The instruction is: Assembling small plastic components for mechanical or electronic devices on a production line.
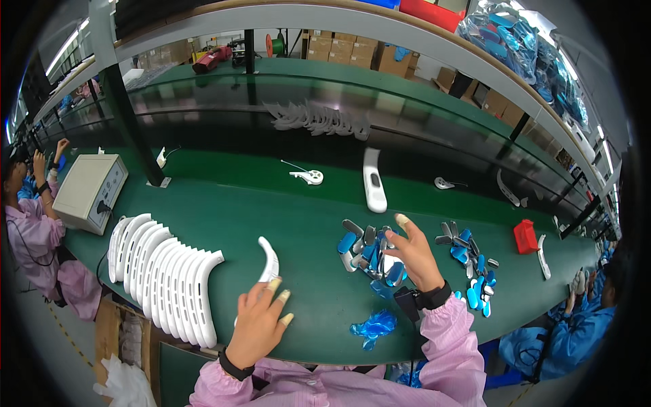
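Observation:
My left hand [259, 322], with pale covers on some fingertips, lies over a curved white plastic shell [270, 261]. Its fingers are spread, and the palm hides the shell's middle. To its left stands a close row of similar curved white shells [166, 278]. My right hand [417, 258], also with covered fingertips, reaches over a pile of small blue and silver oval pieces [366, 247]. Thumb and fingers are apart there, some of them partly over the pile, with nothing visibly held. Crumpled blue film [375, 327] lies nearer me.
More blue and silver ovals [475, 275] lie right of my right hand, beyond them a red bin [525, 237]. A white device [374, 183] and a small part [308, 177] lie farther back. A beige box [91, 190] stands left. Co-workers sit at both sides.

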`<action>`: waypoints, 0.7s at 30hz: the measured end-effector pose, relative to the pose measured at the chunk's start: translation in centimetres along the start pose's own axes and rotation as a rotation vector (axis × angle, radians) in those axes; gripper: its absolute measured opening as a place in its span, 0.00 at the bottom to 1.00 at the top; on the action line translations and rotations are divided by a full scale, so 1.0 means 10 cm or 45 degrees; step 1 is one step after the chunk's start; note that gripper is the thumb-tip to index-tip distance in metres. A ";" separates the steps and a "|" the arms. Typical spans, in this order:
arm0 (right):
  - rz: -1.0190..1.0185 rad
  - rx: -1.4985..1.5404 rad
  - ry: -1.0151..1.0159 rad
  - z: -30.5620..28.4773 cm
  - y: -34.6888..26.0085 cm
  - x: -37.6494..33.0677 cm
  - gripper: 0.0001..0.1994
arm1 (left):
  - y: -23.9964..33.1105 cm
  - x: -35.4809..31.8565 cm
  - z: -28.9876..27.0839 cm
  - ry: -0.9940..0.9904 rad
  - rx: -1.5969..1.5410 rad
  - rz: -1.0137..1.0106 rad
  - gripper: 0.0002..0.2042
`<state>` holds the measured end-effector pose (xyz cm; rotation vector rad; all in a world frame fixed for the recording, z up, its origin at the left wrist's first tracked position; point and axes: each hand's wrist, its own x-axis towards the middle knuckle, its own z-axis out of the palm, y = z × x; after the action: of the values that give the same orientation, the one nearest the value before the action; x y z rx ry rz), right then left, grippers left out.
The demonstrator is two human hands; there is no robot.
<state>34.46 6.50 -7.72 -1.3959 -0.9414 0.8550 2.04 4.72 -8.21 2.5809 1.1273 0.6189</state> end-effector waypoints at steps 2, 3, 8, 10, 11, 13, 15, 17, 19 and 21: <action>-0.252 -0.495 -0.220 -0.11 0.06 0.01 0.13 | -0.07 -0.05 0.03 0.098 0.146 -0.170 0.23; -0.352 -0.741 -0.244 -0.11 0.08 -0.03 0.13 | -0.12 -0.07 0.03 0.146 0.219 -0.256 0.24; -0.678 -1.413 -0.253 0.11 0.25 -0.27 0.12 | -0.25 -0.11 0.00 0.307 0.209 -0.441 0.25; -0.669 -1.467 -0.258 0.11 0.30 -0.27 0.10 | -0.22 -0.06 0.01 0.482 0.334 -0.468 0.23; -0.676 -1.411 -0.244 0.08 0.30 -0.25 0.09 | -0.16 -0.04 -0.03 0.478 0.168 -0.465 0.22; -0.688 -1.295 -0.226 0.03 0.28 -0.23 0.07 | -0.01 -0.03 -0.12 0.465 -0.160 -0.462 0.20; -0.412 -0.831 -0.398 0.03 0.11 -0.28 0.06 | 0.10 0.01 -0.06 0.333 -0.650 -0.231 0.16; -0.154 -0.315 -0.584 0.11 -0.09 -0.43 0.06 | 0.20 0.00 0.13 0.041 -1.287 -0.269 0.13; 0.099 0.263 -0.752 0.24 -0.18 -0.69 0.07 | 0.37 0.07 0.19 -0.209 -1.949 -0.408 0.07; 0.448 0.596 -0.941 0.33 -0.35 -0.90 0.09 | 0.43 0.12 0.27 -0.232 -2.109 -0.384 0.09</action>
<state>27.63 -0.48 -4.65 -0.8377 -0.9498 1.8048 6.79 2.55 -8.59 0.9869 0.4489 0.7225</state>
